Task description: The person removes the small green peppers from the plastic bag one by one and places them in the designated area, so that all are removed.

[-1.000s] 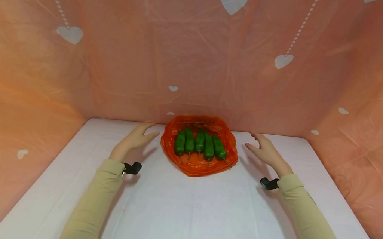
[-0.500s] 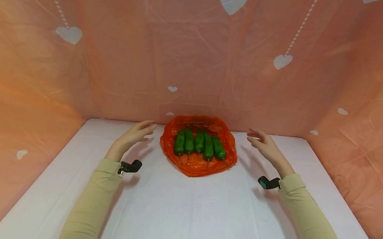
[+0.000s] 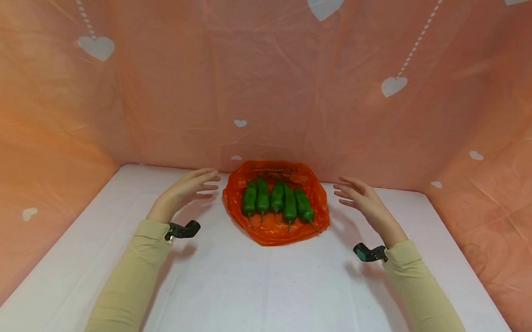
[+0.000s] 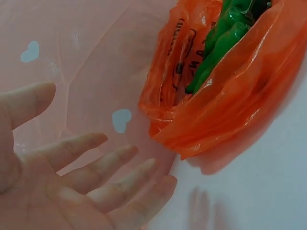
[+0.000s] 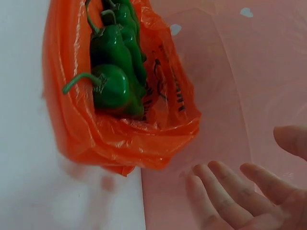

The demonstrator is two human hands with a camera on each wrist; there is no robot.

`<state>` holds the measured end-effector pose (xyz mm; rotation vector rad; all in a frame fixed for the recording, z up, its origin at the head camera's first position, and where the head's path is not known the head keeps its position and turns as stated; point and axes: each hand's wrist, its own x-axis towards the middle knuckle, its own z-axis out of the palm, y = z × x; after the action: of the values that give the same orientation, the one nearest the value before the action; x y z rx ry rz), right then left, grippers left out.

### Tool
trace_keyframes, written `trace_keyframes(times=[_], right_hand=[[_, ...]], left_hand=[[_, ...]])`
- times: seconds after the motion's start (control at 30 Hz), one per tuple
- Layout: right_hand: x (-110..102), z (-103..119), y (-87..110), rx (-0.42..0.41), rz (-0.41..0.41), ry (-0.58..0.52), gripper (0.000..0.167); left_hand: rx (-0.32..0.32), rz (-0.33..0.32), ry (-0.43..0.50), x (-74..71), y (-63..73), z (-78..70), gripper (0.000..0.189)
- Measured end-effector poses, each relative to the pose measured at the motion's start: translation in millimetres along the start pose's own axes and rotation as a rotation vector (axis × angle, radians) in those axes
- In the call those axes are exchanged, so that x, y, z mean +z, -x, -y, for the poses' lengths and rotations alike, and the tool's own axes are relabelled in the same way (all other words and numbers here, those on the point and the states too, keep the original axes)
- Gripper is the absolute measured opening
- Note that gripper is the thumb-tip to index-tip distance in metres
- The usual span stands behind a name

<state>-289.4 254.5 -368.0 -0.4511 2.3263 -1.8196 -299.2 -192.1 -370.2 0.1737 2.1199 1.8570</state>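
Several green peppers [image 3: 277, 197] lie side by side in an orange-red plastic bag [image 3: 267, 235], its rim folded open, at the back middle of the table. Their stems point toward the front. My left hand [image 3: 188, 188] is raised just left of the bag, palm facing it, fingers loosely spread and holding nothing. On the other side my right hand [image 3: 362, 199] mirrors it, fingers extended and apart from the bag. Dark print shows on the bag's inner wall [image 4: 175, 57] in the left wrist view. In the right wrist view a pepper [image 5: 112, 88] sits near the bag's end.
A white cloth covers the table [image 3: 255, 300]. Pinkish-orange fabric [image 3: 272, 83] with white hearts stands behind it and at both sides. Each wrist wears a small black camera, the left one [image 3: 185, 229] and the right one [image 3: 368, 253].
My right hand has moved slightly inward toward the bag. The left hand has opened its fingers a little more toward it. The bag and peppers have stayed in place.
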Motion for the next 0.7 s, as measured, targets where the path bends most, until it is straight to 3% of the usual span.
trace_keyframes(times=[0.3,0.7], right_hand=[[9,1,-1.2,0.005,0.063,-0.062,0.05],[24,-6,-5.9,0.021,0.132,-0.053,0.051]], left_hand=[[-0.031,0.003,0.04,9.3,-9.0,7.8,0.073],[-0.062,-0.021,0.018,11.3,-11.9,20.9,0.06]])
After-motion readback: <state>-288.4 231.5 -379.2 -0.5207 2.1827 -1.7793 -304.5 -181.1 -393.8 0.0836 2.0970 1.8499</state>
